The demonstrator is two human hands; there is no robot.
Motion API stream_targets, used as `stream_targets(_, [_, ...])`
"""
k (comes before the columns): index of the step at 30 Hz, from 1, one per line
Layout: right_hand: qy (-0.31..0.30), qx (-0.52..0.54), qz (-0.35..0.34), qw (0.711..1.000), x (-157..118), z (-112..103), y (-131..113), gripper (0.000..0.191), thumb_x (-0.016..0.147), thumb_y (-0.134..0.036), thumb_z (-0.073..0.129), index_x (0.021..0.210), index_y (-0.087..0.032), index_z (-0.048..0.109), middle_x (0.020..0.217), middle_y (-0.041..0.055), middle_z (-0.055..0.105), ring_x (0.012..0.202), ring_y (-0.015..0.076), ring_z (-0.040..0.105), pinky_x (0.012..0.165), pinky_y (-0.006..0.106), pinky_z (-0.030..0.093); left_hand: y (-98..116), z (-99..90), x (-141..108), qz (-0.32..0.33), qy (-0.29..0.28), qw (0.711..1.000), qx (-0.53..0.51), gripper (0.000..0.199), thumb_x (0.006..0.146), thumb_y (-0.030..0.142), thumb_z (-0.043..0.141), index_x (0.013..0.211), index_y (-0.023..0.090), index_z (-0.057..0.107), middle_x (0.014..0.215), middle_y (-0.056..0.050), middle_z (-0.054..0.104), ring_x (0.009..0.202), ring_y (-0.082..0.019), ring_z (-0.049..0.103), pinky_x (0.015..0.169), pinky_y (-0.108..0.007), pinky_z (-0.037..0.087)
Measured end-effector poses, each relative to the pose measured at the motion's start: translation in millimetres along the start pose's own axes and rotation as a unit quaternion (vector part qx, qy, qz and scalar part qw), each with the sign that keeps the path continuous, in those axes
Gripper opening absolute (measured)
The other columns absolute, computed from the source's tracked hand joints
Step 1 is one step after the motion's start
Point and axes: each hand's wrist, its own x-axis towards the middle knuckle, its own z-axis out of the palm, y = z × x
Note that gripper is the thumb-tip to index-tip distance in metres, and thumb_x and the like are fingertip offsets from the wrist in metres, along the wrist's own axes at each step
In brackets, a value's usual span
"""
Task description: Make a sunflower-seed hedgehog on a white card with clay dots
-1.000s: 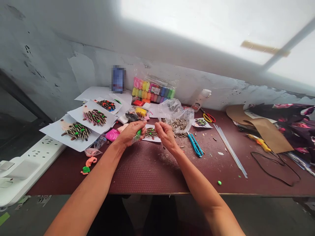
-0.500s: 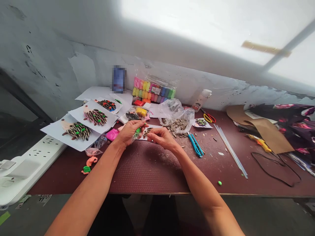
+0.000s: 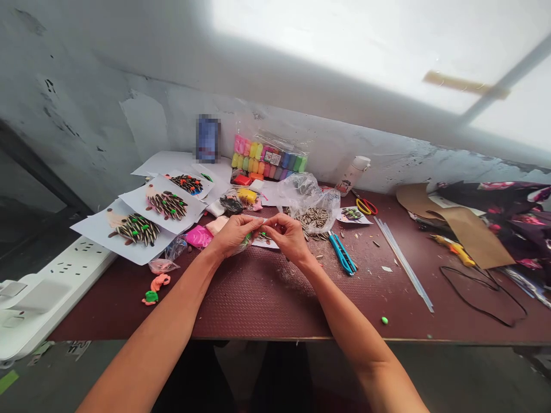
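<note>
My left hand (image 3: 236,234) is closed around a small clear bag of green clay (image 3: 244,244). Its fingertips meet those of my right hand (image 3: 287,234), which is pinched on something too small to make out. Beneath the hands lies a small white card (image 3: 264,243) with seeds on it, mostly covered. A pile of striped seeds (image 3: 313,220) spills from a clear plastic bag (image 3: 307,192) just right of my right hand. Pink clay (image 3: 198,236) sits left of my left hand.
Seed-covered papers (image 3: 144,229) and a white power strip (image 3: 64,281) are at the left. Colored clay packs (image 3: 271,158) stand against the wall. To the right are a blue cutter (image 3: 341,252), scissors (image 3: 365,205), clear sticks (image 3: 404,264) and a yellow glue gun (image 3: 458,251).
My right hand has moved slightly up and its fingertips now meet my left hand's. My left hand has shifted a little to the right and covers more of the card.
</note>
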Motion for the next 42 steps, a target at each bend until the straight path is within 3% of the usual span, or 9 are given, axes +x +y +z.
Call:
stream_targets(6, [-0.009, -0.028, -0.005, 1.0, -0.6, -1.3, 2.1, 0.025, 0.083, -0.044, 0.073, 0.078, -0.02, 0.069, 0.072, -0.0007, 0.059, 0.058, 0.0097, 0.039, 0.054, 0.025, 0.033, -1.6, -1.6, 0.3, 0.016, -0.014, 0.999, 0.033, 0.047, 0.075, 0.057, 0.075, 0.058, 0.015, 0.064, 0.054, 0.0, 0.052, 0.05, -0.009, 0.042, 0.047, -0.023, 0.03])
stream_targets(10, [-0.021, -0.035, 0.003, 0.999, 1.9, -5.5, 3.3, 0.025, 0.082, -0.044, 0.071, 0.078, -0.019, 0.068, 0.07, -0.0013, 0.059, 0.055, 0.0088, 0.038, 0.052, 0.024, 0.032, -2.7, -1.8, 1.0, -0.002, -0.015, 0.999, 0.035, 0.051, 0.072, 0.061, 0.076, 0.057, 0.015, 0.062, 0.054, 0.0, 0.054, 0.047, -0.008, 0.043, 0.044, -0.022, 0.032])
stream_targets(14, [-0.02, -0.075, 0.05, 0.996, 8.5, -18.5, 8.4, 0.019, 0.081, -0.037, 0.066, 0.078, -0.018, 0.068, 0.065, -0.0025, 0.059, 0.055, 0.0093, 0.04, 0.053, 0.023, 0.032, -3.3, -6.2, 3.7, -0.016, 0.053, 0.998, -0.005, 0.051, 0.064, 0.062, 0.082, 0.069, 0.013, 0.069, 0.056, 0.002, 0.055, 0.043, -0.006, 0.043, 0.04, -0.021, 0.031])
stream_targets(19, [-0.018, -0.22, 0.085, 0.972, 13.8, -32.8, 18.2, 0.009, 0.078, -0.021, 0.063, 0.073, -0.018, 0.07, 0.068, -0.0016, 0.065, 0.061, 0.0113, 0.05, 0.063, 0.024, 0.037, -1.6, -12.3, 6.0, -0.007, 0.139, 0.988, -0.065, 0.05, 0.068, 0.058, 0.082, 0.08, 0.011, 0.07, 0.054, 0.005, 0.052, 0.038, -0.005, 0.042, 0.038, -0.02, 0.03])
stream_targets(28, [-0.069, -0.344, 0.084, 0.933, 12.3, -28.1, 22.7, 0.015, 0.085, -0.017, 0.061, 0.08, -0.019, 0.074, 0.08, 0.0033, 0.073, 0.071, 0.0155, 0.061, 0.069, 0.025, 0.039, -0.6, -9.1, 5.3, -0.016, 0.132, 0.988, -0.081, 0.044, 0.073, 0.052, 0.081, 0.08, 0.01, 0.07, 0.054, 0.005, 0.053, 0.037, -0.005, 0.043, 0.036, -0.019, 0.03])
stream_targets(35, [-0.054, -0.356, 0.078, 0.93, 13.3, -34.1, 27.1, 0.02, 0.083, -0.013, 0.06, 0.09, -0.021, 0.077, 0.088, 0.0036, 0.075, 0.076, 0.0165, 0.064, 0.071, 0.025, 0.043, -0.7, -10.3, 5.2, -0.014, 0.12, 0.989, -0.08, 0.043, 0.074, 0.053, 0.081, 0.078, 0.011, 0.07, 0.054, 0.004, 0.053, 0.038, -0.005, 0.044, 0.036, -0.019, 0.031])
stream_targets(42, [-0.065, -0.36, 0.083, 0.927, 13.4, -36.8, 26.4, 0.014, 0.082, -0.015, 0.063, 0.082, -0.02, 0.076, 0.084, 0.0042, 0.074, 0.079, 0.018, 0.064, 0.071, 0.026, 0.041, -1.9, -10.0, 6.0, -0.021, 0.142, 0.986, -0.089, 0.04, 0.073, 0.049, 0.08, 0.078, 0.011, 0.071, 0.055, 0.004, 0.053, 0.039, -0.005, 0.043, 0.037, -0.019, 0.03])
